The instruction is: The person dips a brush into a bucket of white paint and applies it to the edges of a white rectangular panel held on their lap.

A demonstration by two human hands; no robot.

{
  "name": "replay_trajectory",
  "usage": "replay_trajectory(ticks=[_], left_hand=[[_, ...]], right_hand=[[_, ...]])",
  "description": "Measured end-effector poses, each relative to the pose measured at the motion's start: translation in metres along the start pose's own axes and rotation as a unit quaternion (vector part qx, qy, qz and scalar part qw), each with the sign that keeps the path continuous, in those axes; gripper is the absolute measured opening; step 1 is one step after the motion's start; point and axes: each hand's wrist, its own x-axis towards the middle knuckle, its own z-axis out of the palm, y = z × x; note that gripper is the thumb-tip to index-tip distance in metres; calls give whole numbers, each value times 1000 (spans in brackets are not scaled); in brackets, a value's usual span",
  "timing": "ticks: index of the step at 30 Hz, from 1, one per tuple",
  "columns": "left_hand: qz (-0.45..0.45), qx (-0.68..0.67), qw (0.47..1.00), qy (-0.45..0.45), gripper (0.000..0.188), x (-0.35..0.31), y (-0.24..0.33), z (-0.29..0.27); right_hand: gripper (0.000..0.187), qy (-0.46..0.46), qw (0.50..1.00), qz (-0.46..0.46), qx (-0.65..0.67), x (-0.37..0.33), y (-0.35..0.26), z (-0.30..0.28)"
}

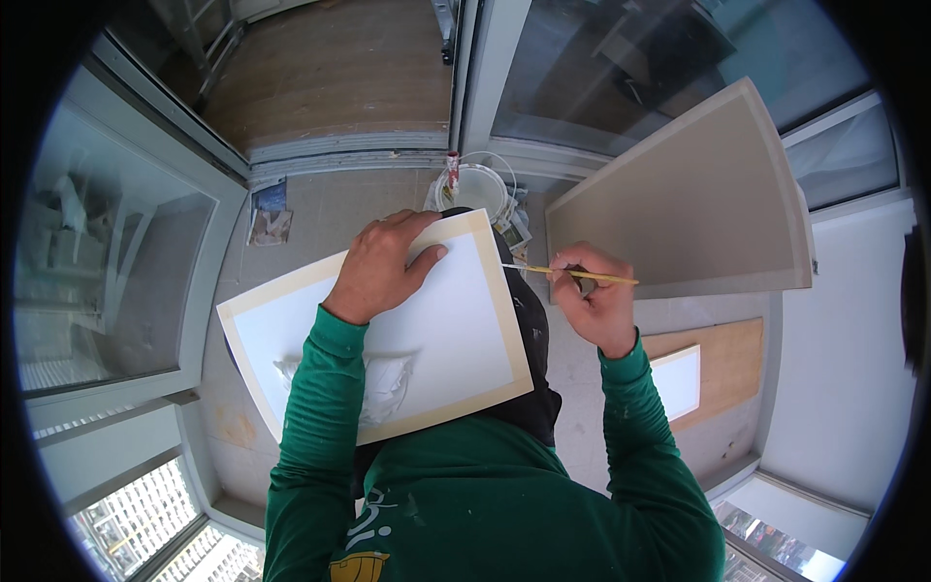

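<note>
A white board (456,310) with a cream border lies tilted across my lap. My left hand (380,260) is laid over its far edge, fingers at the rim and thumb on the white face, holding it. To the board's right, my right hand (593,291) pinches a thin paintbrush (613,278) with a yellow handle. The brush points left, its tip close to the board's right edge; whether it touches cannot be made out. A crumpled white thing (390,380), like plastic or cloth, shows on the board's near part, partly hidden by my left forearm.
Beyond the board stands a white bucket (477,189) with a wire handle and a red-and-white tube beside its rim. A large beige panel (679,194) leans at the right. A small white framed board (676,381) rests on brown sheet (742,364). Glass doors (116,252) flank the space.
</note>
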Motion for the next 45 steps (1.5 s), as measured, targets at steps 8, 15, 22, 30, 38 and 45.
replay_trajectory(ticks=[8, 15, 22, 30, 38, 45], left_hand=[[-13, 0, 1000, -23, 39, 2, 4, -6], [-14, -3, 1000, -21, 39, 2, 5, -5], [-6, -12, 1000, -7, 39, 1, 4, -4], [-6, -4, 1000, -11, 39, 1, 1, -1], [-4, -3, 1000, -6, 39, 0, 2, -2], [-15, 6, 1000, -22, 39, 5, 9, -5]], right_hand=[[16, 39, 999, -22, -24, 16, 6, 11], [16, 29, 999, -17, -32, 24, 6, 14], [15, 9, 1000, -4, -27, 21, 8, 12], [15, 28, 999, -7, -18, 22, 5, 15], [15, -15, 1000, -3, -25, 18, 7, 7], [12, 95, 990, 20, 102, 22, 30, 7]])
